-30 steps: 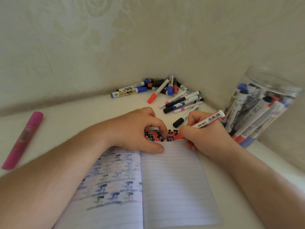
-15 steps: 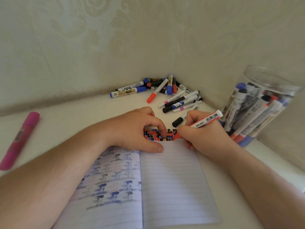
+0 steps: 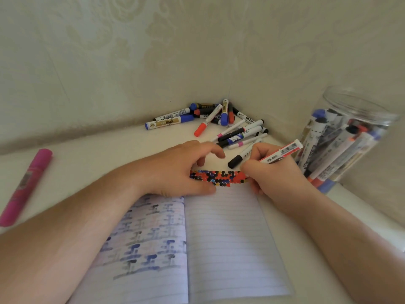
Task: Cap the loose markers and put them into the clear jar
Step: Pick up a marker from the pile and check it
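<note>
My right hand [image 3: 274,181] grips a white marker with red trim [image 3: 281,152], its tip end down at a band of red, black and blue dabs [image 3: 219,177] along the top of an open lined notebook [image 3: 230,238]. Resting on the notebook's top edge, my left hand [image 3: 175,170] has its thumb flat on the page and its fingers arched above the band; its underside is hidden. The clear jar [image 3: 359,102] stands at the right, holding several capped markers. Several loose markers [image 3: 221,121] lie piled in the far corner.
A black-capped marker [image 3: 237,159] lies just beyond my hands. At the far left of the white surface [image 3: 98,154] lies a thick pink marker [image 3: 26,185]. Patterned walls close off the back and right. The notebook's left page carries blue and black marks.
My left index finger has lifted off the coloured band and curled up. My right hand and its marker have barely moved.
</note>
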### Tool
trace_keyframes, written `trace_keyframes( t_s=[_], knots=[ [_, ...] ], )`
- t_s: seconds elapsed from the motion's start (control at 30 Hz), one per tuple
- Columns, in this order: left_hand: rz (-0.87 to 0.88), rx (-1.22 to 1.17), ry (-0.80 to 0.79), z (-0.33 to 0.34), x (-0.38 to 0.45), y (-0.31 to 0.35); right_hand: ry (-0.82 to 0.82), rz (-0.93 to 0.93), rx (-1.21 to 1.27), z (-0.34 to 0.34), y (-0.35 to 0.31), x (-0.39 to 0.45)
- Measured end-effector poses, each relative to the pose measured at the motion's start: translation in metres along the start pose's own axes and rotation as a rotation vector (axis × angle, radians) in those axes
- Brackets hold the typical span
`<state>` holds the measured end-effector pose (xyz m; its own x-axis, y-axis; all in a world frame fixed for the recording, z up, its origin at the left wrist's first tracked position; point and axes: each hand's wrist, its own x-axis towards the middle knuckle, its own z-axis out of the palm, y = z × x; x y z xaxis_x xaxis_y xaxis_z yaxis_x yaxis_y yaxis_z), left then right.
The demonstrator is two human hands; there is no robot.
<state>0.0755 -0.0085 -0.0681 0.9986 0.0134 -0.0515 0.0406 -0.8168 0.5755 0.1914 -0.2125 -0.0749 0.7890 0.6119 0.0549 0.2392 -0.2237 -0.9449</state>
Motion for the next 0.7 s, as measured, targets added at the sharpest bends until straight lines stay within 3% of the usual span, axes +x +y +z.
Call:
trace_keyframes(
  t_s=[0.17, 0.33, 0.47, 0.7],
  knots=[
    [-0.020, -0.285, 0.256, 0.001, 0.004, -0.005, -0.038, -0.104, 0.439, -0.007, -0.005, 0.001],
    [-0.045, -0.408, 0.451, -0.003, 0.005, -0.001, -0.122, -0.063, 0.620, -0.008, -0.005, 0.001],
    [-0.021, -0.407, 0.424, -0.002, 0.004, 0.000, -0.223, -0.050, 0.673, -0.012, -0.004, 0.004],
    [0.003, -0.357, 0.394, 0.000, 0.005, -0.003, -0.186, -0.019, 0.601, -0.010, 0.002, 0.005]
  ],
)
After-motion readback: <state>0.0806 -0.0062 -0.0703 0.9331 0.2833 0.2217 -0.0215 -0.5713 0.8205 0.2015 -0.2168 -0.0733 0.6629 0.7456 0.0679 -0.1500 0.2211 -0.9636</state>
